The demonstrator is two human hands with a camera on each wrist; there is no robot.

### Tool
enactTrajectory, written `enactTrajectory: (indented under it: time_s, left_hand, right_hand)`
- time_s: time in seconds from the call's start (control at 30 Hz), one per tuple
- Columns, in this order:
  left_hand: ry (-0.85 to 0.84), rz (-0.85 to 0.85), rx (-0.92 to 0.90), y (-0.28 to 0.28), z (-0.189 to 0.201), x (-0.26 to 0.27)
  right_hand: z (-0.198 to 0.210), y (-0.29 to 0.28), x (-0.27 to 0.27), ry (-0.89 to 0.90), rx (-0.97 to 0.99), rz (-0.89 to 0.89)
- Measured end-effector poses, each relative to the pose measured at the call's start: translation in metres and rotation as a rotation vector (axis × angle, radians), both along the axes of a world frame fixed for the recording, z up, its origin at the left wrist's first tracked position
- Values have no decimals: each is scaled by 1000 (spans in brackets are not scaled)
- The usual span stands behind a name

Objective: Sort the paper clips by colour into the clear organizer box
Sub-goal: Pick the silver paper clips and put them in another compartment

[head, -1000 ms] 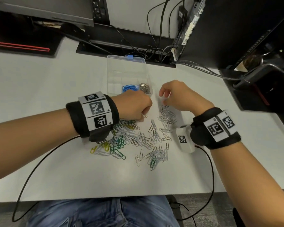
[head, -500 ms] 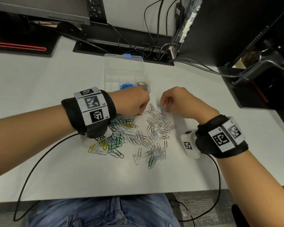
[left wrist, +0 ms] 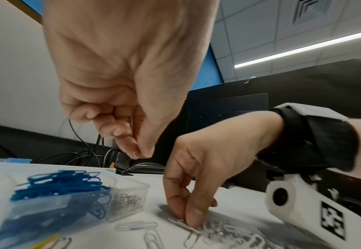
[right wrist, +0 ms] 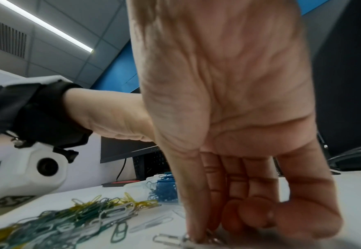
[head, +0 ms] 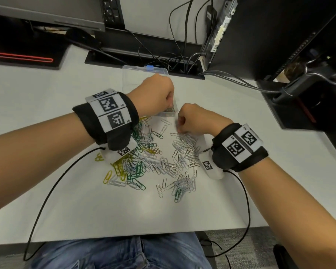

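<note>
The clear organizer box [head: 136,68] lies beyond the hands, with blue clips [left wrist: 62,183] in one compartment and silver clips [left wrist: 128,200] in the compartment beside it. My left hand [head: 170,102] hovers over the silver compartment, thumb and forefinger pinched [left wrist: 141,154]; a thin sliver of silver clip shows between the curled fingers. My right hand [head: 177,129] is down on the table and pinches a silver paper clip [left wrist: 193,222] at the edge of the silver heap [head: 184,150]. A mixed pile of green, yellow and silver clips [head: 142,162] lies under my left wrist.
A monitor [head: 47,10], a keyboard tray and a tangle of cables [head: 175,59] stand behind the box. A black computer case [head: 279,35] rises at the right. A thin black cable [head: 52,191] loops across the near table. The table's front edge [head: 124,236] is close to my lap.
My left hand has risen from the pile and moved forward over the box. My right hand has dropped onto the silver clips on the table.
</note>
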State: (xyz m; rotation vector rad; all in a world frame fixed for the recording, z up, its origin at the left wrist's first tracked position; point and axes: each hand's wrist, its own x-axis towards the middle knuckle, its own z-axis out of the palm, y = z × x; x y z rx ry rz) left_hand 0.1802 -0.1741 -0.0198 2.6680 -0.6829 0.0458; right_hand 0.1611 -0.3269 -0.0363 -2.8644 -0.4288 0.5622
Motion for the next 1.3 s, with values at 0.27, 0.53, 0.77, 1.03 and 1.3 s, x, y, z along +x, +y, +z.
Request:
enactTrajectory:
  time_s: [0.27,0.53,0.77,1.03,1.3]
  left_hand:
    - [31,1,-79,-1,-3,7]
    - [123,-206,119,-4,-13,-18]
    - [258,-411,244,-7,-18,-25]
    - [184,-371,269,-1,-18,-25]
    - [278,-661,307,-16,-20,-46]
  right_hand:
    - [13,-16,5,-120,193,-120]
    - [25,2,26,-295,393,-163]
    - [17,-18,-21,117,35,-36]
    - [13,-35,-26,63,4,-82]
    - [12,-35,-34,21,35,-42]
